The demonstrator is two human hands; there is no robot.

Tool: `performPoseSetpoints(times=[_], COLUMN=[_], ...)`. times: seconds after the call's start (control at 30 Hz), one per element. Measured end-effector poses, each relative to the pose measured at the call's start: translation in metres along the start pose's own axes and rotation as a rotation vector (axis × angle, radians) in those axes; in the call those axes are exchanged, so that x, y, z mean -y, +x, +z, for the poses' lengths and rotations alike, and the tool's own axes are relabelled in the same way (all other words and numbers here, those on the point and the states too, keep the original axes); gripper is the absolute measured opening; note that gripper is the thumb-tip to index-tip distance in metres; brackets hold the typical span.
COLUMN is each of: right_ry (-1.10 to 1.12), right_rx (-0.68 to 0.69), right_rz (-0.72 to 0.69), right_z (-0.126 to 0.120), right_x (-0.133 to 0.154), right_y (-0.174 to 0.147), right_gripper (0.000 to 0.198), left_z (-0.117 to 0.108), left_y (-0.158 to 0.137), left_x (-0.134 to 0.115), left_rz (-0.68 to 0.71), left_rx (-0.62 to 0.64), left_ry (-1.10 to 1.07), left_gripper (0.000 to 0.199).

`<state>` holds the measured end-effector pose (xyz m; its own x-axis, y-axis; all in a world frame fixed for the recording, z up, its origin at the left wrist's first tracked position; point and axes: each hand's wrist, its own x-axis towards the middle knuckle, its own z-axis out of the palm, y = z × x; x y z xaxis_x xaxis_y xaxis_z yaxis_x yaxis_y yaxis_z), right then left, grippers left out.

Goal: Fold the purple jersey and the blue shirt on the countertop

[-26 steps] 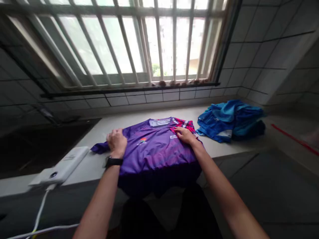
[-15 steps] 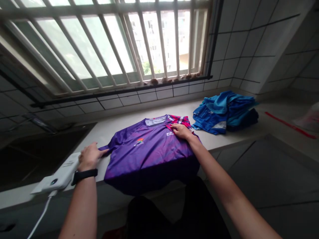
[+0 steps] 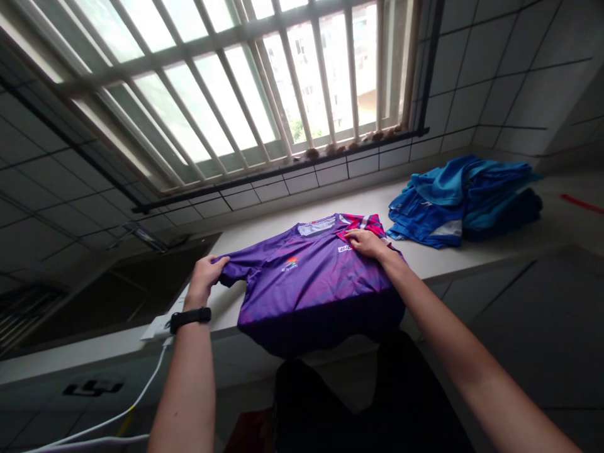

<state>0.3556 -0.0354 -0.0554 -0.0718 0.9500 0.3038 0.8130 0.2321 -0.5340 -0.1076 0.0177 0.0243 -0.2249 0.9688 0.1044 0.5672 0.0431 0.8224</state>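
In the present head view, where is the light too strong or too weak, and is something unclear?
Head view: the large barred window glares nearly white; same head view: the purple fabric shirt falls into shadow along its lower front, and the black-clothed legs lose nearly all detail; head view: the small lettering under the shirt's colourful print is too soft to read.

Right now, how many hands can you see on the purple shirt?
2. The left hand holds the purple shirt by one sleeve's end; the right hand rests on its upper front, near the red patterned part.
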Motion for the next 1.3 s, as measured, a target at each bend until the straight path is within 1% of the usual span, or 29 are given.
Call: performPoseSetpoints(times=[0.07, 0.13, 0.2, 0.23, 0.3, 0.33, 0.37, 0.53, 0.6, 0.67, 0.7, 0.73, 0.77, 0.87, 0.9, 0.93, 0.97, 1.07, 1.17, 1.23, 1.3], right_ry=[-0.003, 0.002, 0.006, 0.007, 0.006, 0.007, 0.008, 0.011, 0.015, 0.020, 0.019, 0.017, 0.013, 0.007, 0.009, 0.011, 0.013, 0.012, 0.014, 0.018, 0.020], right_rx=[0.001, -0.003, -0.004, -0.004, -0.004, -0.005, -0.006, -0.003, -0.006, -0.009, -0.007, -0.005, -0.003, -0.002, -0.005, -0.008, -0.009, -0.004, -0.003, -0.004, -0.003], right_rz=[0.001, 0.005, 0.010, 0.013, 0.017, 0.016, 0.015, 0.016, 0.020, 0.024, 0.026, 0.028, 0.030, 0.030, 0.031, 0.032, 0.034, 0.032, 0.020, 0.016, 0.018], right_z=[0.000, -0.001, -0.001, -0.001, -0.001, -0.001, -0.001, -0.002, -0.002, -0.002, -0.002, -0.002, -0.002, -0.002, -0.002, -0.002, -0.002, -0.002, -0.002, -0.002, -0.002], right_x=[0.000, 0.000, 0.001, 0.001, 0.001, 0.002, 0.002, 0.003, 0.003, 0.003, 0.004, 0.004, 0.004, 0.005, 0.005, 0.005, 0.005, 0.005, 0.005, 0.004, 0.003], right_y=[0.000, -0.001, -0.001, -0.001, -0.001, -0.001, -0.001, -0.001, -0.001, -0.001, -0.001, -0.002, -0.002, -0.002, -0.002, -0.003, -0.003, -0.003, -0.003, -0.002, -0.001], right_gripper=[0.042, 0.041, 0.041, 0.041, 0.041, 0.040, 0.040, 0.038, 0.038, 0.038, 0.038, 0.038, 0.039, 0.039, 0.039, 0.039, 0.039, 0.039, 0.038, 0.038, 0.038], left_z=[-0.003, -0.007, -0.010, -0.012, -0.013, -0.013, -0.013, -0.012, -0.015, -0.019, -0.021, -0.023, -0.024, -0.023, -0.022, -0.020, -0.018, -0.012, -0.006, -0.004, -0.003], left_y=[-0.003, -0.010, -0.019, -0.023, -0.029, -0.031, -0.031, -0.022, -0.019, -0.019, -0.020, -0.022, -0.024, -0.032, -0.035, -0.038, -0.040, -0.043, -0.038, -0.030, -0.019], left_x=[-0.010, -0.020, -0.028, -0.030, -0.033, -0.034, -0.034, -0.036, -0.035, -0.033, -0.032, -0.031, -0.031, -0.031, -0.031, -0.032, -0.033, -0.035, -0.035, -0.032, -0.024], left_rz=[-0.058, -0.126, -0.147, -0.140, -0.116, -0.112, -0.116, -0.075, -0.063, -0.073, -0.085, -0.102, -0.126, -0.170, -0.154, -0.125, -0.082, 0.037, 0.090, 0.116, 0.095], left_rx=[0.038, 0.174, 0.321, 0.371, 0.416, 0.398, 0.348, -0.105, -0.233, -0.308, -0.302, -0.257, -0.177, 0.131, 0.212, 0.263, 0.281, 0.217, 0.148, 0.015, -0.183], left_ry=[-0.202, -0.367, -0.434, -0.441, -0.447, -0.453, -0.457, -0.534, -0.536, -0.475, -0.446, -0.426, -0.406, -0.282, -0.222, -0.169, -0.132, -0.066, -0.017, -0.051, -0.100], left_gripper=[0.028, 0.031, 0.038, 0.044, 0.060, 0.065, 0.066, 0.052, 0.044, 0.036, 0.034, 0.034, 0.036, 0.035, 0.032, 0.027, 0.024, 0.028, 0.030, 0.028, 0.024])
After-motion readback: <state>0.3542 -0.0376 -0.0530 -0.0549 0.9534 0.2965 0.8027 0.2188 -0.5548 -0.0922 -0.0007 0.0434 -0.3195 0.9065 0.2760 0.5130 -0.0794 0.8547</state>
